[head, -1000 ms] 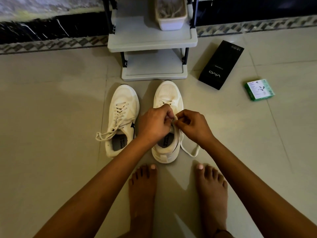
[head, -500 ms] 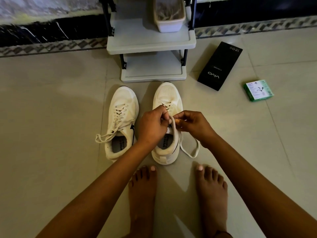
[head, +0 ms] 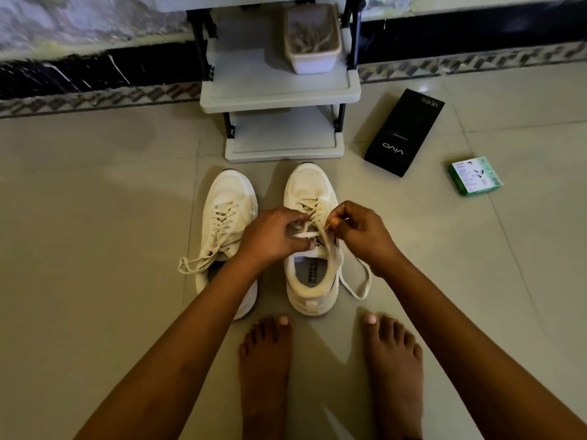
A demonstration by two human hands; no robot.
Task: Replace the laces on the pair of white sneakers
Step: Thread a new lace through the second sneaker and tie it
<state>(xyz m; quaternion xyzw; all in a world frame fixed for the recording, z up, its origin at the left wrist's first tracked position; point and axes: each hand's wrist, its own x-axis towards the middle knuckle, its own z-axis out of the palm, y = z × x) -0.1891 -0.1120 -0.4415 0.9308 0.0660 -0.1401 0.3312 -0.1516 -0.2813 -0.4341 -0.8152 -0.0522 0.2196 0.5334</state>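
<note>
On the tiled floor [head: 95,217], my left hand [head: 273,236] and right hand [head: 362,230] pinch the lace [head: 327,246] over the right sneaker [head: 313,249]; beyond them, a shelf [head: 279,96] holds a tub [head: 313,39] of laces.

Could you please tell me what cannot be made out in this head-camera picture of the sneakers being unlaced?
- Heel of the left white sneaker: hidden by the left forearm.
- Upper eyelets of the right white sneaker: covered by the left hand and right hand, both pinching the cream lace.
- Contents of the white plastic tub on the grey shelf rack: blurred, pale strands only.
- Print on the small green box: too small.
</note>
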